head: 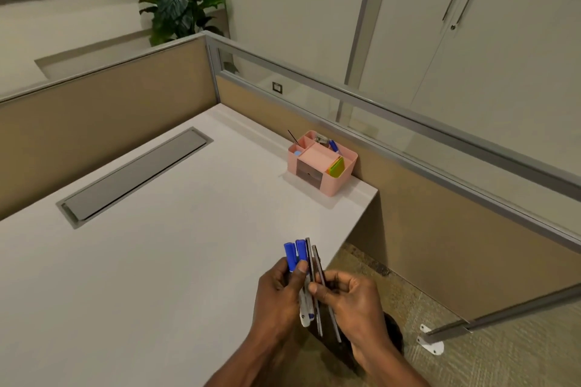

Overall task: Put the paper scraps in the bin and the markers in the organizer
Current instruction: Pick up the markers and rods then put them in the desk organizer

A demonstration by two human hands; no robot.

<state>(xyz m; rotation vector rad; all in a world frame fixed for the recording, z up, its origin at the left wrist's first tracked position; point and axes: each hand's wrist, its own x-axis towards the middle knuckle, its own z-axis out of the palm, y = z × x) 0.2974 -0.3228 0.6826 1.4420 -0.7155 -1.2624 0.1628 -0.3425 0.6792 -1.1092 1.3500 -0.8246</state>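
Observation:
My left hand (pixel 278 298) is shut on two blue-capped white markers (pixel 295 256), held upright near the desk's front right edge. Right beside it, my right hand (pixel 349 298) pinches two thin dark pencils (pixel 316 261), which touch the markers. A pink desk organizer (pixel 322 163) stands at the desk's far right edge, against the partition. It holds a blue pen, sticky notes and small clips. No paper scraps or bin are in view.
The white desk (pixel 176 229) has a grey cable flap (pixel 135 176) at the back left. Tan partitions (pixel 103 116) with glass tops wall the desk behind and to the right. Carpet and a metal partition foot (pixel 430 342) lie right of the desk.

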